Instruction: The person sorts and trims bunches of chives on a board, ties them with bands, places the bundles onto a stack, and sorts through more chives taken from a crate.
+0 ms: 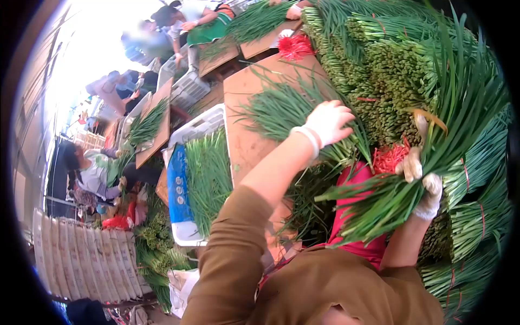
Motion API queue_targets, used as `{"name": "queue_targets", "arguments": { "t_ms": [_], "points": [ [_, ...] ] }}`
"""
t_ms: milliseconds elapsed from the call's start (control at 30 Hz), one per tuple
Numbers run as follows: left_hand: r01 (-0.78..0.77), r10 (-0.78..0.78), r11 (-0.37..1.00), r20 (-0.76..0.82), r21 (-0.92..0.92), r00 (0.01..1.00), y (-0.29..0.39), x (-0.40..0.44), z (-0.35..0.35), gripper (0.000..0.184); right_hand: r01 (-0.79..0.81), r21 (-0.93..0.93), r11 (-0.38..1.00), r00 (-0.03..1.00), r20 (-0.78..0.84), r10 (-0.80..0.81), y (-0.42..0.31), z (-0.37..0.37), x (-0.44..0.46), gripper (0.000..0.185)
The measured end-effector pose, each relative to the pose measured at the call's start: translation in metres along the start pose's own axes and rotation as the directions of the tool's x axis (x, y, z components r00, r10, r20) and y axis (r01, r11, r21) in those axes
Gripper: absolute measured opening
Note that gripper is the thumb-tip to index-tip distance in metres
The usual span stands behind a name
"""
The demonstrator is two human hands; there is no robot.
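Observation:
My right hand (pixel 429 195), in a thin pale glove, is closed around a thick bunch of garlic chives (pixel 379 208). Long leaves rise from this bunch to the upper right, and its other end fans out over my lap. My left hand (pixel 329 123), also gloved, is above the near end of a loose heap of chives (pixel 276 108) on a brown board (pixel 238 89). Its fingers are spread and no bunch is in them; whether they touch the heap I cannot tell. Close to my right fingers lies a clump of red ties (pixel 391 157).
Tied bundles of chives (pixel 401 70) are stacked high on the right. Left of the board stands a white crate (pixel 187 237) with chives inside. More red ties (pixel 295 47) lie at the board's far end. Several people work at other boards and crates, upper left.

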State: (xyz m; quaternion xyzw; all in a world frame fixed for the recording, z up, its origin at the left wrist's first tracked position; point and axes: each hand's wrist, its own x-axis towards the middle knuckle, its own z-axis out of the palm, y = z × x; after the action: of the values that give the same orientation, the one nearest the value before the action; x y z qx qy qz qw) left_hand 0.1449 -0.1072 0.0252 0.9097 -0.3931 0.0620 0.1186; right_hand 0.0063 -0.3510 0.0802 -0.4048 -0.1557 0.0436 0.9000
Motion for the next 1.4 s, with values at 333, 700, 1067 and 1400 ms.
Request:
{"name": "queue_targets", "arguments": {
  "t_ms": [333,700,1067,1400],
  "points": [
    [-0.075,0.015,0.981,0.312,0.180,0.950,-0.030,0.036,0.045,0.028,-0.083,-0.024,0.996,0.993,-0.087,0.081,0.014,-0.027,0.006,0.064],
    [0.092,-0.092,0.996,0.017,-0.003,0.996,-0.054,-0.138,0.036,0.010,-0.147,0.092,0.985,0.988,0.069,0.141,0.024,-0.008,0.062,0.077],
    [0.245,-0.245,0.969,-0.084,-0.003,0.966,-0.068,-0.212,0.027,0.011,-0.566,-0.295,0.770,0.781,0.107,0.615,0.128,0.023,0.203,0.035],
    [0.247,-0.240,0.966,-0.085,0.075,0.967,-0.066,-0.201,0.035,0.010,-0.080,-0.987,-0.138,0.924,-0.126,0.362,0.254,0.021,0.223,0.088]
  ]
}}
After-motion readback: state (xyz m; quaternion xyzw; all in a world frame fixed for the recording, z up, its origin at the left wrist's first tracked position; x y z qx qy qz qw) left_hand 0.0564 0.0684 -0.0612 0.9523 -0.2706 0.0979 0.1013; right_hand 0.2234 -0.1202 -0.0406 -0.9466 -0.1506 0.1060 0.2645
